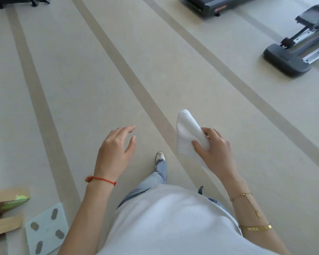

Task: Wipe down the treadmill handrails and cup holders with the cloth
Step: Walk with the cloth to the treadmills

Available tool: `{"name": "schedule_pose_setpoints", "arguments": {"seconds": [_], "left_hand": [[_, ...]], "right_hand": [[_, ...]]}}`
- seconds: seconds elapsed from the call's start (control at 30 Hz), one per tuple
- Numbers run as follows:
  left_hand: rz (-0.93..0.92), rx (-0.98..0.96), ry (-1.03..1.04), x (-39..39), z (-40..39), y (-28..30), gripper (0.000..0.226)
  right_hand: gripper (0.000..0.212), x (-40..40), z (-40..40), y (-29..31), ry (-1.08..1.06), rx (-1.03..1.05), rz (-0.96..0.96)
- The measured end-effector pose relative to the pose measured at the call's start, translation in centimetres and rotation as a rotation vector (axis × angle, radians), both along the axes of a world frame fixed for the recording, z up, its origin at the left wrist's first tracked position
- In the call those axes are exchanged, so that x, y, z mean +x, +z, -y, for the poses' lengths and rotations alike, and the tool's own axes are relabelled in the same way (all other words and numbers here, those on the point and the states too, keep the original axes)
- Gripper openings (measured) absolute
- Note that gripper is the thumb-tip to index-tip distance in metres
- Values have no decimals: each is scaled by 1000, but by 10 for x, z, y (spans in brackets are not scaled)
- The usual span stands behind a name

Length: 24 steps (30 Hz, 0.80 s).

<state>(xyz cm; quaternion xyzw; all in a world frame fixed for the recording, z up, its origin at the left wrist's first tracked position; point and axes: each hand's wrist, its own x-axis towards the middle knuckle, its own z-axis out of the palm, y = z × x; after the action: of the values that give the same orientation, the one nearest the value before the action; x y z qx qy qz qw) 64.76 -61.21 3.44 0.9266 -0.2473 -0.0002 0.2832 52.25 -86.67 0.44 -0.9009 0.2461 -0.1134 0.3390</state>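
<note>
My right hand (216,150) grips a white cloth (188,133), which sticks up and to the left from my fingers above the floor. My left hand (116,148) hangs in the air with relaxed fingers and holds nothing. The rear end of a dark treadmill (217,6) lies on the floor at the far top, right of the middle. Its handrails and cup holders are out of view.
A black elliptical machine (293,52) stands at the right edge. Another dark machine base (20,1) sits at the top left. A glass scale (46,229) and cardboard boxes (6,210) lie at the lower left. My shoe (160,157) steps on the striped beige floor.
</note>
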Motion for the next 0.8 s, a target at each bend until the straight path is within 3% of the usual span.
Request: {"name": "schedule_pose_setpoints", "arguments": {"seconds": [0.3,0.8], "left_hand": [[72,19,-137,199,103,17,29],[0,37,-281,417,310,2,28]], "right_hand": [[27,161,89,16,-109,-45,64],[29,344,272,-3,-267,-18,48]]}}
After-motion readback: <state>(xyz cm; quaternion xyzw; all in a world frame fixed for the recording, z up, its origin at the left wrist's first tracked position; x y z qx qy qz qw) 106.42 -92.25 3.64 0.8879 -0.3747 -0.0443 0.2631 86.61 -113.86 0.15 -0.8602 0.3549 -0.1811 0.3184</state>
